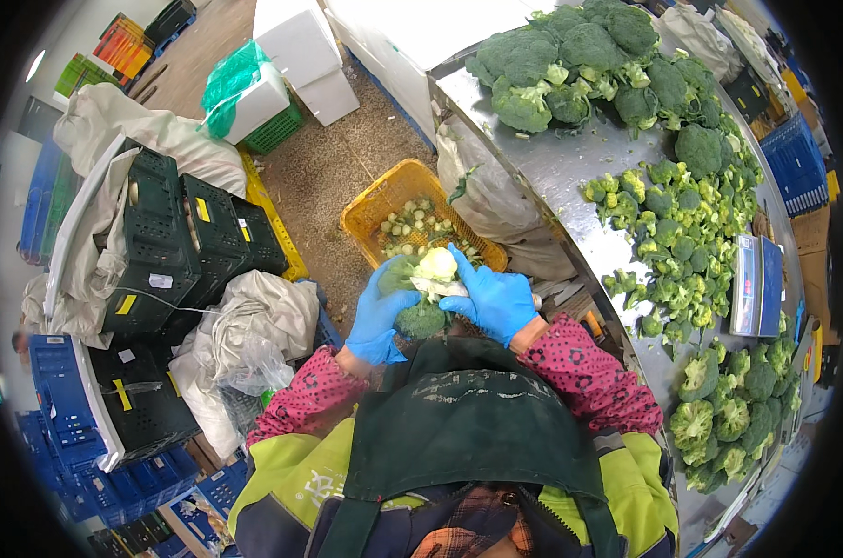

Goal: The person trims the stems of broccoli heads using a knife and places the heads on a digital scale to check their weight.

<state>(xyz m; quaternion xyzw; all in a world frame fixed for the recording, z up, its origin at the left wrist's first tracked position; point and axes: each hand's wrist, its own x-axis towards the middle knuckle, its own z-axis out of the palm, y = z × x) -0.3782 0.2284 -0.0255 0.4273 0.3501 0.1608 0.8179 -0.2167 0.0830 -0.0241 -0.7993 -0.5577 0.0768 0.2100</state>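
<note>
My left hand [383, 317], in a blue glove, holds a broccoli head [420, 321] in front of my apron. The pale cut stem [438, 265] faces up and towards my right hand. My right hand [491, 296], also gloved in blue, is closed around a knife [537, 301]; the butt of its handle shows past the palm, and most of the rest is hidden. Its fingers and thumb lie at the stem. Beyond both hands, a yellow plastic basket [413, 171] on the floor contains several cut stem pieces [414, 222].
On the steel table [533, 157] to my right are whole broccoli heads [568, 56], a pile of cut florets [680, 244], more heads [732, 411] and a digital scale [748, 282]. Dark green crates [156, 237] and white sacks [261, 314] stand on my left.
</note>
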